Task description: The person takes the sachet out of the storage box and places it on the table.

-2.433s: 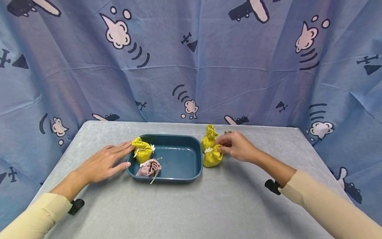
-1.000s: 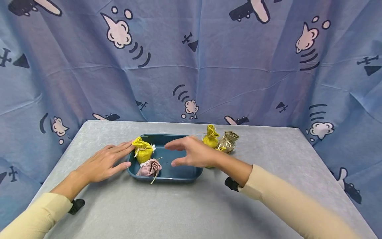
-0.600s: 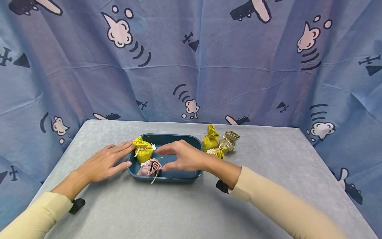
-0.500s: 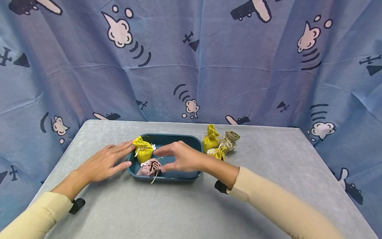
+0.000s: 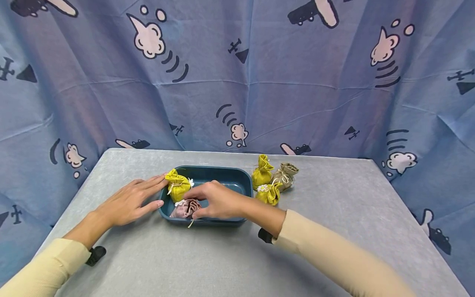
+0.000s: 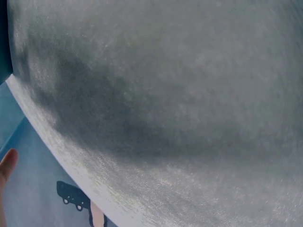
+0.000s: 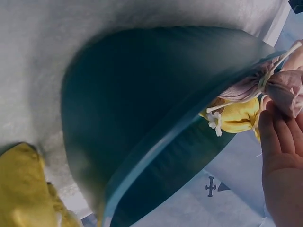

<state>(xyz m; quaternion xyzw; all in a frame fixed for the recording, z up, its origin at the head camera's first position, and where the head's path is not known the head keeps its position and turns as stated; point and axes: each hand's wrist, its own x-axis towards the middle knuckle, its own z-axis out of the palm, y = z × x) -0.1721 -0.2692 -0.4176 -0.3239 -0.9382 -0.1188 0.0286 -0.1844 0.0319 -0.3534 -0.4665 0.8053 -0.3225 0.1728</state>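
Observation:
In the head view, a pink drawstring pouch point(image 5: 182, 209) lies at the front left inside a blue plastic tub point(image 5: 222, 225). My right hand point(image 5: 219, 201) reaches over the tub and grips the pouch's ruffled top between thumb and fingers. The right wrist view shows the fingers point(image 7: 286, 165) along one side of the pouch's cloth point(image 7: 284, 90), its pale cord hanging loose. Behind it in the tub sits a yellow pouch point(image 5: 179, 189) with a white flower. My left hand point(image 5: 128, 204) stretches flat, fingertips at the tub's left rim beside that yellow pouch.
Right of the tub, two more yellow pouches point(image 5: 262, 175) and an olive-beige pouch point(image 5: 283, 179) stand close together on the grey table point(image 5: 193, 264). A blue patterned curtain point(image 5: 208, 74) hangs behind the table.
My right hand has left the front yellow pouch beside the tub and moved left over the tub. Its fingers have closed onto the pink pouch. The left hand has stayed put.

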